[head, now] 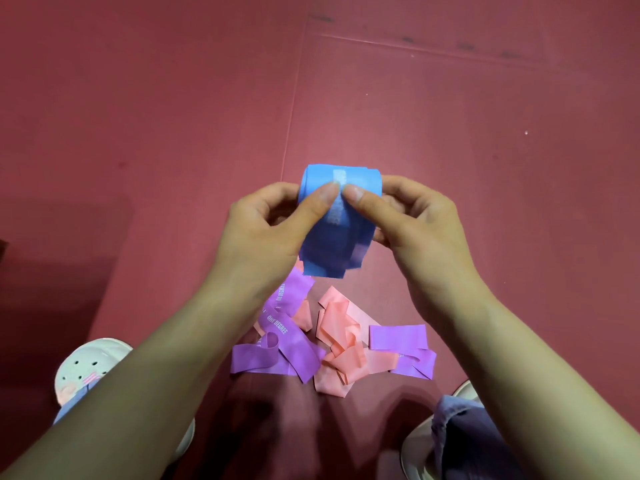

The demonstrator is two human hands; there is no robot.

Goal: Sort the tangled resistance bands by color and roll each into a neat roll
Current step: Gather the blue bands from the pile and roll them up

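Note:
A blue resistance band [329, 244] is held up in the air over the floor, its upper part wound into a loose roll and its tail hanging down. My left hand [266, 230] grips the roll from the left with the thumb pressed on its front. My right hand [412, 223] grips it from the right, thumb beside the other thumb. Below, on the floor, purple bands [287, 351] and pink bands [341, 344] lie tangled together in one pile, with another purple piece [398, 337] at its right.
The floor is a dark red mat [173, 116] with seams running across it. A white clog [86, 368] is at the lower left, and a second shoe with a denim hem [460, 427] at the lower right.

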